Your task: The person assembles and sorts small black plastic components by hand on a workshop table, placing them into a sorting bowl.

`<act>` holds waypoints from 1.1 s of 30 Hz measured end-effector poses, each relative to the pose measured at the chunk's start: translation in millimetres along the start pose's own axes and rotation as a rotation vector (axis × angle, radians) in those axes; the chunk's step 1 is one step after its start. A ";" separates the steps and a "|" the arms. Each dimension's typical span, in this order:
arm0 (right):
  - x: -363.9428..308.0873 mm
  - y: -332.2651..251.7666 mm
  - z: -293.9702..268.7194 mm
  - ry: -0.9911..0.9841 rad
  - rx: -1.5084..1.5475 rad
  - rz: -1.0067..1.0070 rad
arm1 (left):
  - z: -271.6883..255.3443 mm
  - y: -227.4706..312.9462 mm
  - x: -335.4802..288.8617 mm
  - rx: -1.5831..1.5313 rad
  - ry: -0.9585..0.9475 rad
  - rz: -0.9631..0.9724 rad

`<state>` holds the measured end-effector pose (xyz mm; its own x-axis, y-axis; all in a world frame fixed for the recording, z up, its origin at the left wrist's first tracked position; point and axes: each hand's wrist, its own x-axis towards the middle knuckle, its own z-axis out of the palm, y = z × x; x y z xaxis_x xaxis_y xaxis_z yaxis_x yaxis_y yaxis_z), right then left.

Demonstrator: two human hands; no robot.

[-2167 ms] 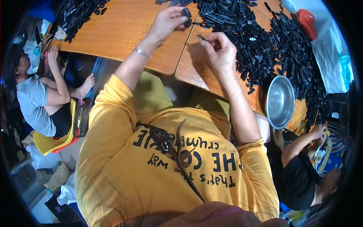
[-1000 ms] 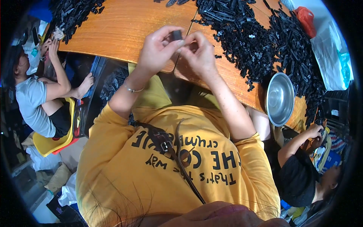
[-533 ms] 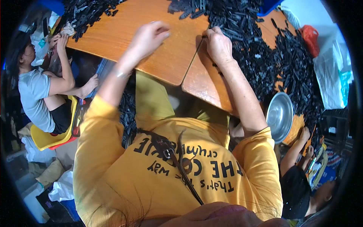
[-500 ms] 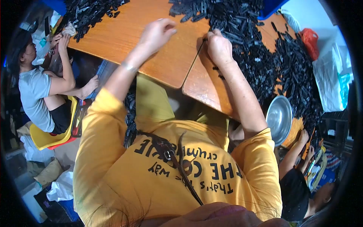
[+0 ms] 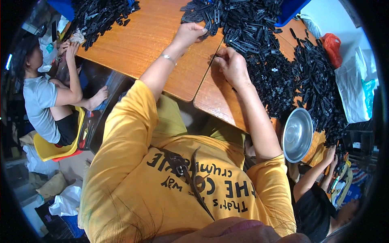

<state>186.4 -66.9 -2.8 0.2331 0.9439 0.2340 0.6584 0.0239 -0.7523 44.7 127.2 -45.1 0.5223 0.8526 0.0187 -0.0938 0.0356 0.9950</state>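
Black piece [image 5: 204,37] at L hand [image 5: 189,34], upper ctr of frame, by lower L edge of a heap of long black pieces [image 5: 251,30]. It sits just under/beside the thumb tip, i.e. toward the R end of that hand; L hand clearly nearer than R. Long axis: can't tell, mostly hidden by fingers. Nearby pieces in heap point every which way, some up-down, some slantwise.

L grip: thumb & fingers drawn close together at the piece; can't tell if pinched or only touched. R hand [image 5: 232,67] is lower & to the R, just across the seam btwn the two table [image 5: 158,60] boards, apart from L hand. R grip: thumb & index bent in, tips near each other; maybe a tiny dark bit there, too small to be sure.

R of R hand: spread of small black pieces [image 5: 271,81], then another long-piece heap [image 5: 318,77] farther R. Metal bowl [image 5: 298,135] at R, below small pieces, tilted-looking. Blue bin [image 5: 292,10] top, R of ctr; red bag [image 5: 331,49] upper R. Co-worker in grey top [image 5: 42,105] far L, another in black top [image 5: 314,208] lower R.
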 end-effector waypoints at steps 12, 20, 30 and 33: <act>-18.1 -56.4 -21.2 0.314 0.191 -0.075 | 20.4 46.7 -104.2 -0.597 -0.322 -0.094; -19.1 -71.4 -8.3 0.481 0.285 -0.292 | 31.0 65.4 -123.6 -0.566 -0.357 0.013; -25.2 -69.8 -8.8 0.445 0.119 -0.347 | 33.5 66.9 -126.5 -0.432 -0.276 0.031; -30.3 -71.5 -11.2 0.400 0.109 -0.287 | 36.7 69.3 -130.1 -0.386 -0.283 0.101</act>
<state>140.3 -100.9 50.8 0.3231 0.6947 0.6427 0.6628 0.3187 -0.6776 1.4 -0.4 25.0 0.6995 0.6882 0.1924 -0.4352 0.1967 0.8786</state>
